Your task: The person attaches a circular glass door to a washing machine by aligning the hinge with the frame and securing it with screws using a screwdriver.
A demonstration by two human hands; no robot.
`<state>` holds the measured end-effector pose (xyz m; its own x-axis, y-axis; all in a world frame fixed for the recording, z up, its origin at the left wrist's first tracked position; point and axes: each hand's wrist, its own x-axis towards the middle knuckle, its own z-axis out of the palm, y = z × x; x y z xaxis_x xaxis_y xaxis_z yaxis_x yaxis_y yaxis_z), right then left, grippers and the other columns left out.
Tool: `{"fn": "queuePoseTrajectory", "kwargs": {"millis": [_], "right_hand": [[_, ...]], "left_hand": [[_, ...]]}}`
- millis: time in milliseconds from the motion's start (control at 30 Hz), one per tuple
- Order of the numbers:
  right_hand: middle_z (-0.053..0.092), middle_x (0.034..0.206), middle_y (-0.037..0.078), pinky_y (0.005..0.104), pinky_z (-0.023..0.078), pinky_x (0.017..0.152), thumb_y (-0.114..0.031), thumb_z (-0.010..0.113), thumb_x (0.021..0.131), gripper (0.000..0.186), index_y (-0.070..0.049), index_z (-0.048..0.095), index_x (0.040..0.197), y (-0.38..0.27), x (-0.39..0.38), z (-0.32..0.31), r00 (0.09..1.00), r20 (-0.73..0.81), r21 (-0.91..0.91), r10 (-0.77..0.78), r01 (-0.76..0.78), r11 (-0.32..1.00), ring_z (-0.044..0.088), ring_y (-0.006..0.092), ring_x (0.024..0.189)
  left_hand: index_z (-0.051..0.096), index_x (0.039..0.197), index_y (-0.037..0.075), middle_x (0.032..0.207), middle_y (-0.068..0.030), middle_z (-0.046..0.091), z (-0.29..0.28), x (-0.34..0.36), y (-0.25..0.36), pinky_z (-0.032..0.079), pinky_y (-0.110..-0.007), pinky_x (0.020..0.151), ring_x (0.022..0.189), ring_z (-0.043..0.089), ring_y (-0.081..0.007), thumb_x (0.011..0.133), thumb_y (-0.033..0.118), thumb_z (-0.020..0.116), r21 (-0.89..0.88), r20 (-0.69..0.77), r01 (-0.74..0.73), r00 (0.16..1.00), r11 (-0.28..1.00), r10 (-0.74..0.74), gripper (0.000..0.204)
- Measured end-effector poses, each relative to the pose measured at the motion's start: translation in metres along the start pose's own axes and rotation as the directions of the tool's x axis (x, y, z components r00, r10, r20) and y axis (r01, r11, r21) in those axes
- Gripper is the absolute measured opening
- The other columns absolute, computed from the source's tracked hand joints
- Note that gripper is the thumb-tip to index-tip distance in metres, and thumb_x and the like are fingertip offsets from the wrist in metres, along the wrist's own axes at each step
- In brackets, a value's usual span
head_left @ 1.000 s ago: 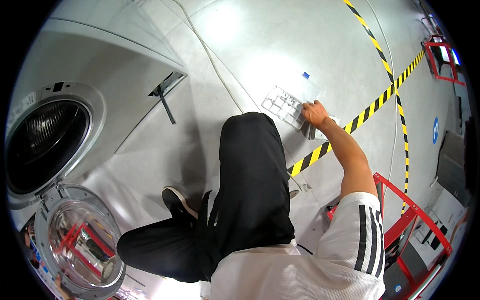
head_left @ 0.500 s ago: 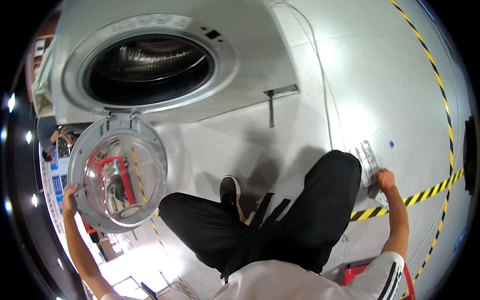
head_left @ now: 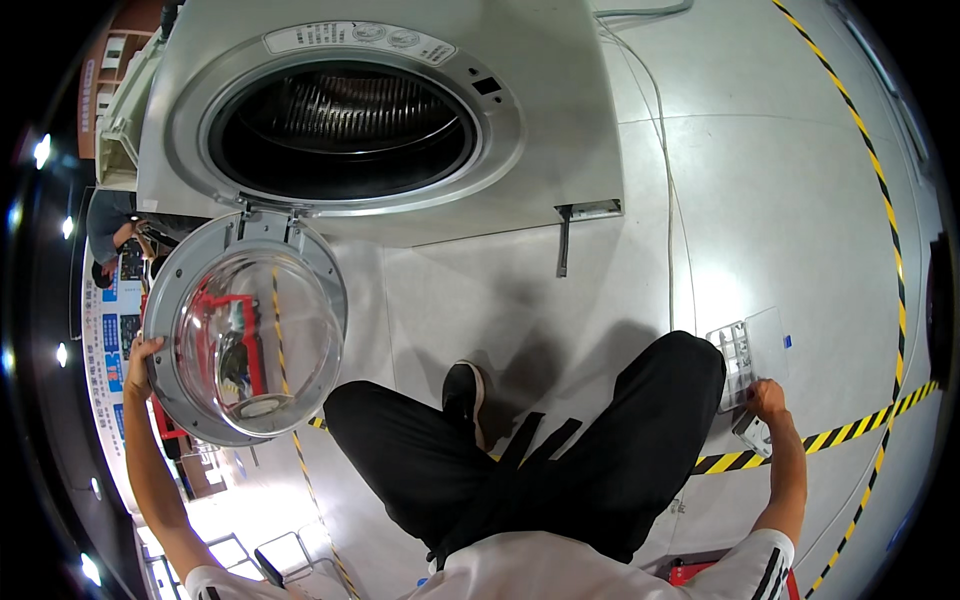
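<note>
The round door (head_left: 165, 345) of a front-loading washing machine hangs open, its clear glass bowl set in a grey plastic ring. My left hand (head_left: 140, 368) is closed on the ring's outer left edge, with the thumb on the near face. Down on the floor beside my right knee is a compartment box (head_left: 735, 362) with small pale contents and its clear lid (head_left: 768, 338) folded out. My right hand (head_left: 768, 400) is at the box's lower edge, fingers closed; what they hold is hidden. Just below lies a small pale object (head_left: 752, 434), partly covered by that hand.
The washing machine's grey body (head_left: 570, 130) stands ahead, with its dark drum opening (head_left: 345, 130) exposed. A small flap (head_left: 590, 210) with a dark strip sticks out low on it. A cable (head_left: 665, 170) crosses the floor. Yellow-black tape (head_left: 820, 435) runs at right. Another person (head_left: 110, 235) is far left.
The whole view has shifted, bringing more of the machine's right side into sight. My left hand is still on the door ring, and my right hand remains by the compartment box.
</note>
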<state>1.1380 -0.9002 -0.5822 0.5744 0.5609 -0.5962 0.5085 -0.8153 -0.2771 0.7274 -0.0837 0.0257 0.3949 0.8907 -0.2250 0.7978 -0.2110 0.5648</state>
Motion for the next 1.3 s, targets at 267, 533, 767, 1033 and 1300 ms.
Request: {"fn": "queuePoseTrajectory", "kwargs": {"millis": [267,533,767,1033,1300], "right_hand": [[0.059,0.073,0.012,0.0387,0.044,0.069,-0.011,0.055,0.07,0.003,-0.008,0.055,0.068,0.017,-0.008,0.033,0.887,-0.259,-0.359,-0.383,0.28,0.89,0.058,0.0277,0.074],[0.057,0.074,0.011,0.0392,0.044,0.067,-0.01,0.052,0.072,0.003,-0.007,0.053,0.073,0.005,-0.01,0.028,0.889,-0.247,-0.412,-0.386,0.264,0.872,0.057,0.0273,0.073],[0.058,0.076,0.012,0.0388,0.048,0.067,-0.008,0.052,0.074,0.004,-0.008,0.054,0.077,0.002,-0.011,0.025,0.921,-0.187,-0.365,-0.341,0.257,0.895,0.06,0.0279,0.074],[0.058,0.076,0.013,0.039,0.05,0.064,-0.009,0.052,0.075,0.004,-0.009,0.055,0.078,0.001,-0.01,0.017,0.947,-0.088,-0.305,-0.309,0.27,0.913,0.061,0.0296,0.073],[0.059,0.075,0.015,0.0428,0.05,0.062,-0.014,0.051,0.078,0.008,-0.008,0.056,0.081,-0.006,-0.018,0.001,0.972,-0.097,-0.282,-0.213,0.178,0.943,0.061,0.0329,0.071]], "left_hand": [[0.06,0.096,-0.002,0.077,-0.0088,0.064,0.012,-0.005,0.019,0.053,-0.029,0.06,0.063,0.062,-0.0172,0.067,0.029,0.064,0.037,0.09,0.068,0.993,0.997,-0.071,0.043],[0.059,0.092,0.001,0.075,-0.0069,0.061,0.018,-0.011,0.023,0.051,-0.028,0.059,0.061,0.06,-0.0165,0.071,0.028,0.063,0.015,0.035,0.018,0.999,1.0,-0.019,0.034],[0.058,0.091,0.003,0.077,-0.006,0.059,0.006,-0.008,0.015,0.049,-0.03,0.065,0.068,0.059,-0.0162,0.068,0.028,0.066,0.044,-0.036,0.063,0.997,0.997,-0.062,0.035],[0.06,0.095,0.002,0.079,-0.0036,0.06,0.004,-0.002,0.01,0.047,-0.026,0.064,0.068,0.057,-0.0136,0.067,0.028,0.064,0.091,0.034,0.002,0.999,0.996,-0.005,0.038],[0.062,0.096,0.0,0.082,-0.0046,0.06,0.006,-0.004,0.001,0.043,-0.026,0.068,0.074,0.056,-0.0141,0.067,0.033,0.068,0.134,-0.055,-0.043,0.997,0.99,0.051,0.044]]}}
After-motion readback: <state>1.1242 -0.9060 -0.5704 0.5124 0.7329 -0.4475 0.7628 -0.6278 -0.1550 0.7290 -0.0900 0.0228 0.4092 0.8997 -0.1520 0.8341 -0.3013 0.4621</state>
